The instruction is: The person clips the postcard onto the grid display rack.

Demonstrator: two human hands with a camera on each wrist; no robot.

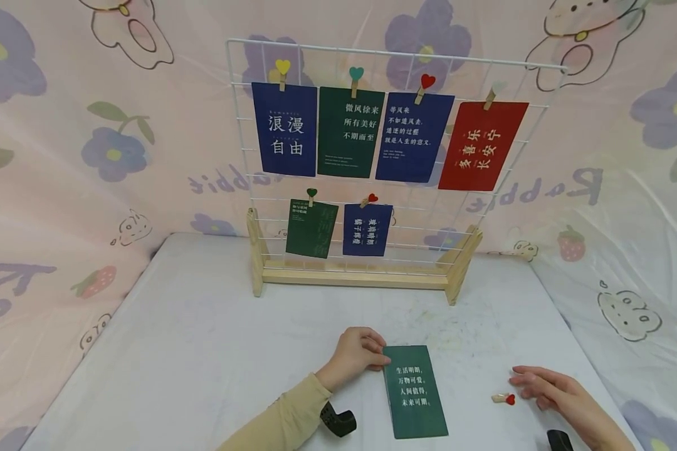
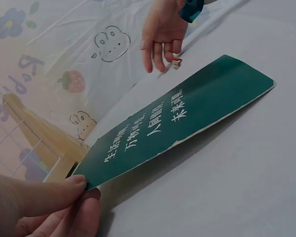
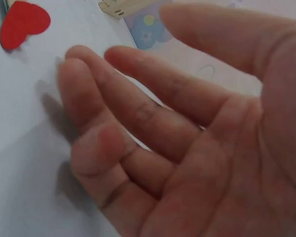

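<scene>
My left hand [image 1: 358,352] pinches the upper left corner of a green card [image 1: 415,401] printed with white characters. In the left wrist view the green card [image 2: 187,116] slants up from the thumb and fingers, with a shadow beneath its near edge. Over at the right, my right hand [image 1: 558,388] holds nothing, its fingers loosely bent. A small wooden clothespin [image 1: 502,399] with a red heart lies on the table just left of its fingers. The red heart [image 3: 22,24] also shows near the fingertips in the right wrist view.
Behind the hands stands a white wire grid rack [image 1: 361,279] on a wooden base. Blue, green and red cards hang from it in two rows, held by heart clothespins; one is a red card [image 1: 483,147]. Printed cloth [image 1: 45,188] surrounds the white table [image 1: 175,351].
</scene>
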